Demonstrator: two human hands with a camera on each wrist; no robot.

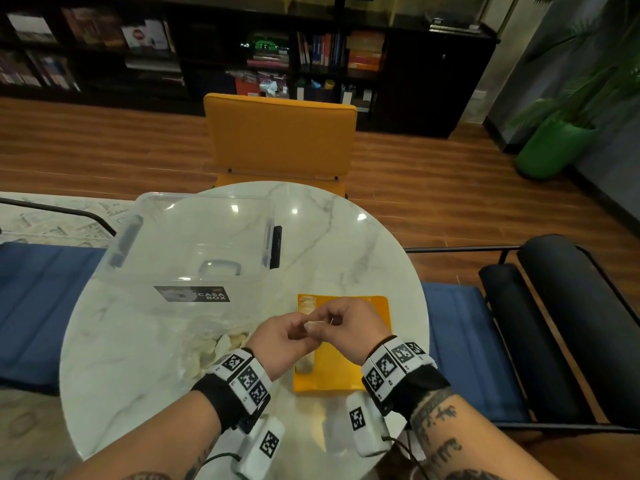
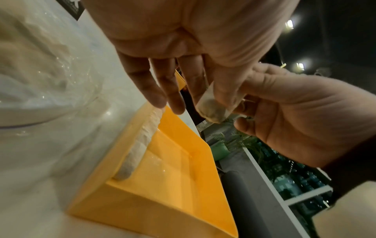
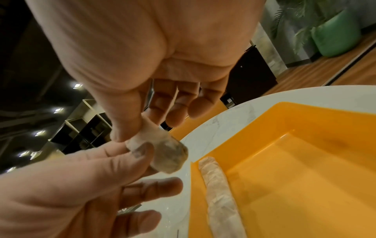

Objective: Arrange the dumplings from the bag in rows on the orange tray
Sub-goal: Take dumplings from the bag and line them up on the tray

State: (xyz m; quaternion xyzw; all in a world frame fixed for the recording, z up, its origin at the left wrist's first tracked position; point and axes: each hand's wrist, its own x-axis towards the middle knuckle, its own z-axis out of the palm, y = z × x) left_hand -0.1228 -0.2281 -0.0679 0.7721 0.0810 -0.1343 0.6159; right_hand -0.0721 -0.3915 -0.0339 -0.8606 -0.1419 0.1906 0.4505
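Observation:
A pale dumpling (image 1: 313, 327) hangs in the air over the left part of the orange tray (image 1: 375, 327). My left hand (image 1: 298, 329) and my right hand (image 1: 329, 322) both pinch it between thumb and forefinger. The right wrist view shows the dumpling (image 3: 168, 153) under my right thumb, with my left thumb (image 3: 140, 154) pressed on it. A row of dumplings (image 2: 140, 145) lies along the tray's left wall (image 2: 114, 162); the hands hide its middle in the head view. The clear bag (image 1: 214, 344) with more dumplings lies left of the tray.
A clear plastic storage box (image 1: 194, 244) stands on the left half of the round marble table (image 1: 346, 237), behind the bag. An orange chair (image 1: 280, 136) faces the far edge. Blue seats flank the table, and a green planter (image 1: 550, 150) stands at the far right.

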